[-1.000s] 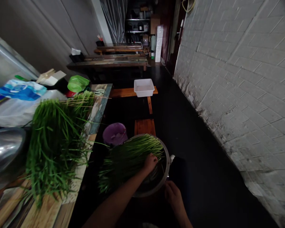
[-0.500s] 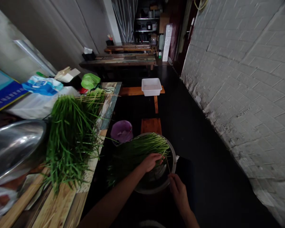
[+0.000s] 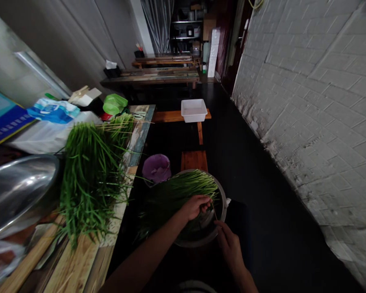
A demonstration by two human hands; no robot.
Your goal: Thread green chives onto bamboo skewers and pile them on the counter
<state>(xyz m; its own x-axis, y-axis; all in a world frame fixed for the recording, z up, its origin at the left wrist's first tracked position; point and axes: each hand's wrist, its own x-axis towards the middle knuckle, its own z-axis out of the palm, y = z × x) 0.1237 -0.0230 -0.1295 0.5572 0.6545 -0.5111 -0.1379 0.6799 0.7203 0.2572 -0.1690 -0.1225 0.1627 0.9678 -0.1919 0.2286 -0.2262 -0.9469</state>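
Note:
A wide round bowl (image 3: 222, 195) holds a heap of long garlic chives (image 3: 183, 185), pale stem ends to the right. Over it, my left hand (image 3: 197, 206) is closed in a pinch at the upper tip of a thin wooden skewer (image 3: 214, 210); what lies between those fingertips is too small to make out. My right hand (image 3: 229, 243) grips the skewer's lower end, just past the bowl's near right rim. On the table to the left, more chives (image 3: 88, 175) hang in a thick bunch from several skewers (image 3: 117, 127).
A purple lined bin (image 3: 156, 169) stands beside the bowl, left of a wooden stool (image 3: 194, 161). Farther off, a white plastic tub (image 3: 194, 110) rests on a bench. A large steel basin (image 3: 21, 187) and scissors (image 3: 138, 115) are on the table (image 3: 79, 268). A brick wall (image 3: 317, 101) runs along the right.
Pale chive stems seen by my left fingertips have gone from view there. Those fingers now curl closer round the skewer's tip. My right hand has barely shifted.

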